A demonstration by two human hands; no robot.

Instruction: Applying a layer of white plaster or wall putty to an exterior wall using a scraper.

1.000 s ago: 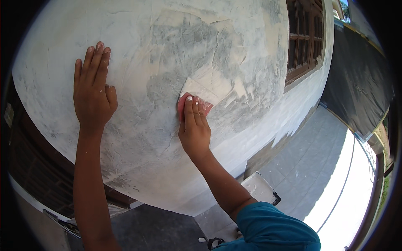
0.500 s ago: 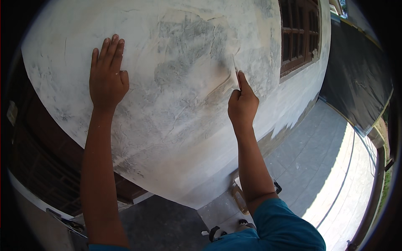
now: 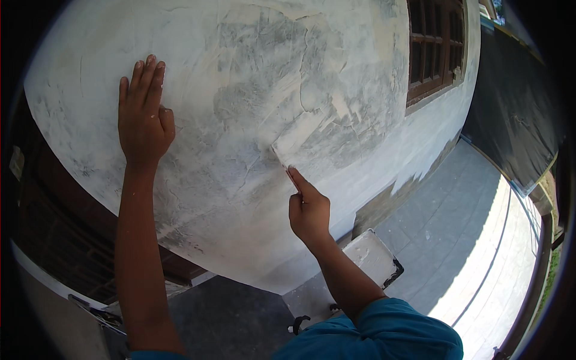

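A wall coated in patchy white and grey filler, with ridges and fine cracks, spreads before me. My left hand lies flat against it at the left, fingers stretched upward and holding nothing. In my right hand is a putty knife, its thin blade seen nearly edge-on against the wall and the forefinger laid along it. The fist hides most of its handle. A pale, smooth strip of filler runs from the blade up to the right.
At the upper right a brown wooden window is set in the wall, with a black sheet hanging beyond. A white container smeared with filler stands on grey floor tiles. Dark brown woodwork borders the wall at lower left.
My right hand has swept the putty knife down and left across the wall, and a smooth pale strip shows behind it. My left hand stays flat on the wall. More of the container shows.
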